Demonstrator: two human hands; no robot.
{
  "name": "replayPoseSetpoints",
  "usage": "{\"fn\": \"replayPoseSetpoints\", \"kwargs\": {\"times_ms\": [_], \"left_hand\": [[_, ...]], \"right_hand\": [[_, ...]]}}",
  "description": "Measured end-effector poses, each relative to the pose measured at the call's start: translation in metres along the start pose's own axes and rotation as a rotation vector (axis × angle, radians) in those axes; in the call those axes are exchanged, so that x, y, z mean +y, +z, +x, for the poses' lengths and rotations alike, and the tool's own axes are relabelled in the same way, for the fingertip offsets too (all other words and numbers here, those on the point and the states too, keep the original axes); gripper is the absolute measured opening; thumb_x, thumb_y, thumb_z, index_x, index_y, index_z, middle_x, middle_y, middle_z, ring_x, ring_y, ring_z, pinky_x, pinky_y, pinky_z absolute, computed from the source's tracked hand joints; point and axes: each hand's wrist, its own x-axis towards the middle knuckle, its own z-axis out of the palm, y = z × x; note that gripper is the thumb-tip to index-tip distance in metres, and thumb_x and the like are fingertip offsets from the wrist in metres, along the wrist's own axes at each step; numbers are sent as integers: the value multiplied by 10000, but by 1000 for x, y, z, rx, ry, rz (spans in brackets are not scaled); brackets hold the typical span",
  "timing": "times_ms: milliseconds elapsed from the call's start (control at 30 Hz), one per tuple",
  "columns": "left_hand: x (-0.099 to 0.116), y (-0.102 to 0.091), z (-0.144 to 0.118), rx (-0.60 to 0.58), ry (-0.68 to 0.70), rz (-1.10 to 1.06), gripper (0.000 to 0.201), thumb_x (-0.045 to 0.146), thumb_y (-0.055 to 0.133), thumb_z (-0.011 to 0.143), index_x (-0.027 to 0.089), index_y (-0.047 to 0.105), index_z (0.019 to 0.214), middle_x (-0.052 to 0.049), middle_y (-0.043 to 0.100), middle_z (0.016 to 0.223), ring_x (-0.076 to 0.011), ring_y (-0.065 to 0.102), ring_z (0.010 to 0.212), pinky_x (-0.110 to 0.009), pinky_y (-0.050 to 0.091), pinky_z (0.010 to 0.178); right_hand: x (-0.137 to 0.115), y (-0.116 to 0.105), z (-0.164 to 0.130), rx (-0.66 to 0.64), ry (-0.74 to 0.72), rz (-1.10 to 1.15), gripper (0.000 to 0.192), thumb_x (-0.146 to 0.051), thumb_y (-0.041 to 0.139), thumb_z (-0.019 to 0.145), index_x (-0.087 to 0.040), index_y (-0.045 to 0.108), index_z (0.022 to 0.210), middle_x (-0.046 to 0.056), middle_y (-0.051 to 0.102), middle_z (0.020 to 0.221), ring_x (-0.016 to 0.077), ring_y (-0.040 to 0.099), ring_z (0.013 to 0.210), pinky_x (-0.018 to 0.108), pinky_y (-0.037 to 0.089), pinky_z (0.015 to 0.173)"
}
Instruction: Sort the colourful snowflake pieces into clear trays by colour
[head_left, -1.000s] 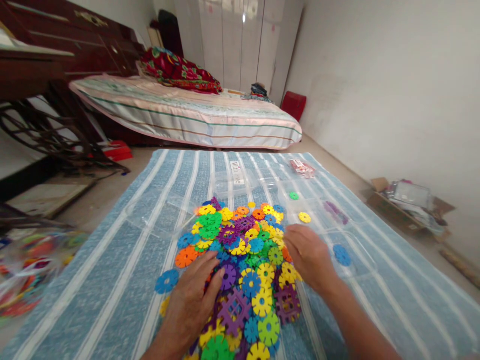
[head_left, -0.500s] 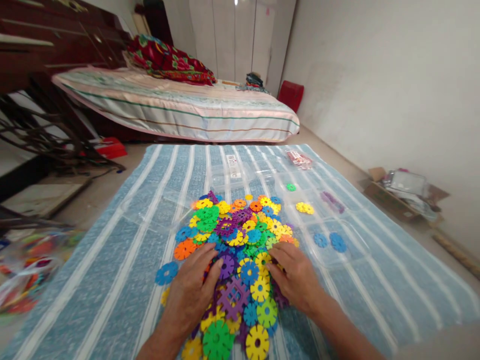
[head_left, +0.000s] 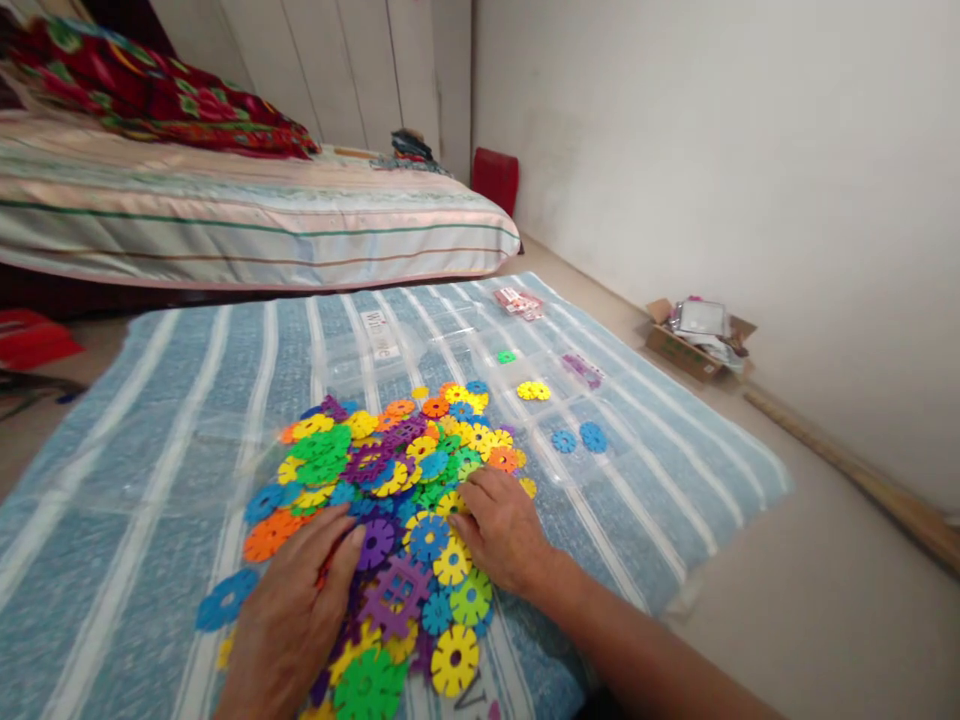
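Observation:
A heaped pile of colourful plastic interlocking discs and lattice pieces lies between my hands. My left hand (head_left: 304, 595) rests against its left side, thumb apart from the fingers, near an orange disc (head_left: 274, 535) and a purple disc (head_left: 376, 543). On the right side my right hand (head_left: 499, 530) lies over the pieces, fingers loosely bent and touching a yellow disc (head_left: 451, 503). Neither hand lifts a piece. A purple square lattice piece (head_left: 397, 594) sits between them, with a large green disc (head_left: 369, 686) nearer to me. Some pieces are hidden under my hands.
Behind the pile, a clear plastic tray (head_left: 540, 425) holds blue, yellow, green and purple pieces. A small packet (head_left: 519, 303) lies farther back. The striped cloth (head_left: 142, 580) covers the table. Beyond stand a bed (head_left: 262, 240) and a cardboard box (head_left: 686, 352).
The camera view has turned to the right, so the table and pile appear farther left. My hands stay at the pile's two sides, with little movement among the pieces.

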Motion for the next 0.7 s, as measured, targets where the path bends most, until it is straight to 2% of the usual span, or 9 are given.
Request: {"fn": "replayPoseSetpoints", "kwargs": {"times_ms": [100,233,367,500,700], "left_hand": [[7,-3,2,-13,-6,-1,334,473,412,870,233,626,959,-54,700,1034,-241,653,969,-381,511,907],[15,-7,6,-29,47,10,411,519,405,865,191,612,1002,-120,662,1103,-299,623,1029,-459,488,926],[28,-11,7,-3,193,14,447,549,436,844,179,586,1044,-156,641,1132,-331,583,1086,-511,444,950],[47,-17,-3,-34,339,99,526,607,526,769,209,561,1111,-138,632,1179,-350,543,1141,-542,383,972],[70,-21,-28,-115,545,167,666,658,548,712,214,532,1207,-115,602,1259,-322,500,1199,-499,227,1066]], "right_hand": [[2,1,0,9,-2,0,96,-260,578,843,-199,594,915,77,605,957,216,529,995,367,453,848],[5,3,0,7,-5,0,94,-272,586,838,-204,594,902,66,604,948,206,532,961,351,448,839],[7,4,0,13,-12,-10,96,-273,582,840,-197,593,897,67,599,950,202,525,950,338,441,833],[6,3,0,14,-14,-19,98,-274,581,838,-189,591,887,63,602,942,201,522,936,328,437,838],[6,4,1,17,-21,-43,95,-270,574,841,-185,593,879,63,606,935,200,516,920,325,432,841]]}}
